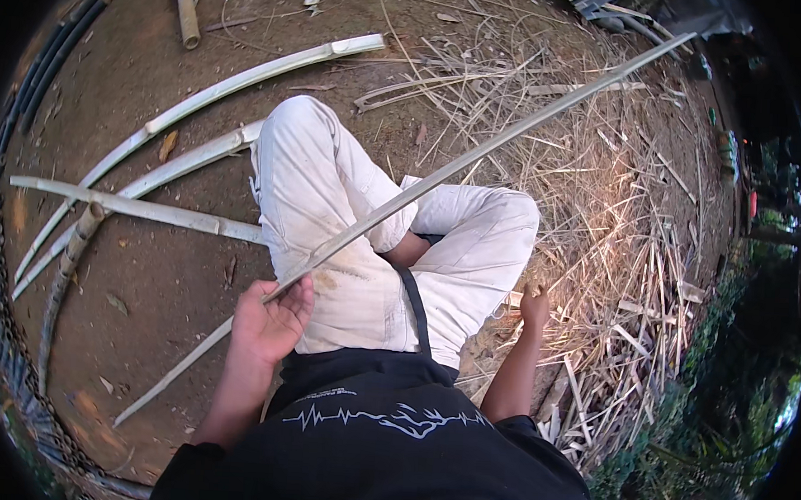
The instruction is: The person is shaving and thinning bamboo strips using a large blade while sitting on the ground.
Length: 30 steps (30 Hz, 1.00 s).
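A long, thin bamboo strip (478, 154) runs slantwise across my lap, from the ground at the lower left up to the far right. My left hand (273, 320) is closed around it near its lower part, palm turned up, fingers beneath and thumb at the side. Beside my right knee, low over the litter, is my right hand (534, 307). Its fingers are curled, and what they hold, if anything, cannot be made out. Light trousers (331, 192) cover my folded legs, and the strip passes above them.
Split bamboo lengths (246, 77) lie on the earth to the left, one resting by a round bamboo pole (75, 246). A short bamboo piece (187, 8) lies far off. Heaped shavings (615, 216) and cut slats cover the right side. Plants (679, 473) stand at the right edge.
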Available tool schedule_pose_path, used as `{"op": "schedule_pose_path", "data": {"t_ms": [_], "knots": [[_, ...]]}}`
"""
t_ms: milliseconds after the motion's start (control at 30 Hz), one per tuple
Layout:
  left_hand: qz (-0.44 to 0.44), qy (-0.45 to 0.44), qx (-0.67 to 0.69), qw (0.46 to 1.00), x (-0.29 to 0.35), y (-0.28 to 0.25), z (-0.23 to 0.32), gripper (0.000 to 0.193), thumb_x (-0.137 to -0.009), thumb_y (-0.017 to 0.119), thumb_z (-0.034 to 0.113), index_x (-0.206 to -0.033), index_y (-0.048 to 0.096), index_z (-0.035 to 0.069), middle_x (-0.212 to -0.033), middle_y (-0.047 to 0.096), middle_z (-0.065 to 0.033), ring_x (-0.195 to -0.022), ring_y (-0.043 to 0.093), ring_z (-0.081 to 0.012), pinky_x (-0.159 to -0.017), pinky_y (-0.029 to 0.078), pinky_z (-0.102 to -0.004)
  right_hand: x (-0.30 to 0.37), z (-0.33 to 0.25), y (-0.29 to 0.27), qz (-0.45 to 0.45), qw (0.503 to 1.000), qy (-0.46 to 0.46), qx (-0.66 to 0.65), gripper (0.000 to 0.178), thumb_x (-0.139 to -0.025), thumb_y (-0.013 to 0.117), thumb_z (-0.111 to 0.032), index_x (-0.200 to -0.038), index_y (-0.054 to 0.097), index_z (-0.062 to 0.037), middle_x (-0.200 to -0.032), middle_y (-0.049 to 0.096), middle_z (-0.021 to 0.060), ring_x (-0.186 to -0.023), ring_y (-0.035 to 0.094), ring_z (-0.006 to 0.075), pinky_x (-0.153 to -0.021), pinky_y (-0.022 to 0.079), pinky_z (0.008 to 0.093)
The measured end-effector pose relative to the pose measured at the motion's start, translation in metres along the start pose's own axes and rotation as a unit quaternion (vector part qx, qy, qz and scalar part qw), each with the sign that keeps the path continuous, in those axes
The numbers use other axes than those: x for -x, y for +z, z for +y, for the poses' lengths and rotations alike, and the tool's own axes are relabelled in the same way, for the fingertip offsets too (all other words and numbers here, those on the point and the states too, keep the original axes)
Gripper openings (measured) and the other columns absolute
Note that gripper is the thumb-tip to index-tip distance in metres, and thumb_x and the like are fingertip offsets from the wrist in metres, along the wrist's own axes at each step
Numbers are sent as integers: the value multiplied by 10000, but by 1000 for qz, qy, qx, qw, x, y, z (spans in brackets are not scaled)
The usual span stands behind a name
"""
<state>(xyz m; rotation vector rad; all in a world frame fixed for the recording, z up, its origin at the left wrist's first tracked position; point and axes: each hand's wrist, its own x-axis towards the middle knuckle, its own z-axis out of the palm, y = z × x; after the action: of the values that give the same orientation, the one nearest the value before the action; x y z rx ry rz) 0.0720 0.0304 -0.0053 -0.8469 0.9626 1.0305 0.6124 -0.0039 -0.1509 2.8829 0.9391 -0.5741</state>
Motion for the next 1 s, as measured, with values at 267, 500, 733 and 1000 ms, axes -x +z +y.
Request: {"op": "schedule_pose_path", "data": {"t_ms": [267, 500, 733, 1000], "knots": [[-255, 467, -672, 516, 18, 56, -49, 385, -950, 635, 255, -1109, 599, -94, -979, 686, -152, -869, 647, -270, -790, 522, -398, 92, 92, 139, -56, 995, 79, 26, 752, -830, 735, -508, -1359, 548, -7, -1230, 625, 333, -1174, 609, 446, -1004, 481, 468], [-76, 564, -815, 105, -57, 81, -71, 733, -830, 756, 224, -1412, 388, -29, -1160, 565, -214, -954, 620, -366, -887, 492, -471, 127, 33, 136, -12, 987, 127, -95, 510, -802, 712, -119, -1219, 452, 17, -1233, 551, 275, -1153, 573, 470, -951, 474, 536], [-242, 170, -833, 468, -56, 102, -36, 516, -928, 674, 194, -1338, 498, -66, -895, 608, -142, -835, 638, -246, -700, 508, -400, 143, 31, 114, 50, 992, 66, -100, 411, -872, 679, -287, -1116, 548, 17, -1027, 638, 266, -1003, 642, 435, -860, 485, 518], [-294, -54, -761, 576, -82, 110, -33, 318, -941, 732, 317, -869, 528, 84, -617, 444, 47, -473, 412, -59, -429, 304, -246, 130, -30, -23, 187, 933, -46, -303, 384, -912, 725, -364, -899, 630, 8, -726, 665, 194, -719, 669, 383, -635, 494, 462]]}}
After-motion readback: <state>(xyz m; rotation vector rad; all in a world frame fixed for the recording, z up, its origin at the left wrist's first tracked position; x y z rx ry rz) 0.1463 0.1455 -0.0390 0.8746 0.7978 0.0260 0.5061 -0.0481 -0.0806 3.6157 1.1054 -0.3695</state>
